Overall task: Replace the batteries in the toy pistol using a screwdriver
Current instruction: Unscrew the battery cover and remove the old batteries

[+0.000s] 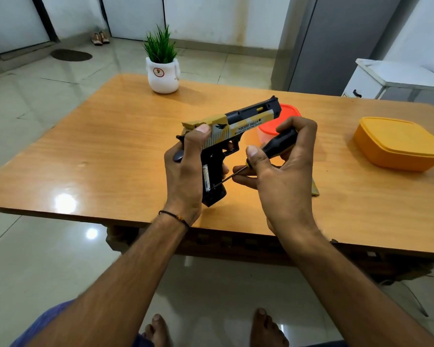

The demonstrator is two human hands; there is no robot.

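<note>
A yellow, white and black toy pistol (246, 121) is held above the wooden table (110, 151), barrel pointing right and away. My left hand (186, 166) grips its rear and handle, thumb on the slide. The grip compartment is open and a battery (206, 177) shows inside it. My right hand (278, 166) holds a black-handled screwdriver (276, 144); its thin shaft slants down-left and the tip sits at the lower end of the battery compartment. A flat yellowish piece (315, 189) lies on the table, partly hidden behind my right hand.
A small tub with a red-orange lid (290, 112) stands behind the pistol. A larger orange lidded box (396, 144) sits at the right. A potted green plant in a white pot (163, 71) stands at the table's far side. Tiled floor surrounds the table.
</note>
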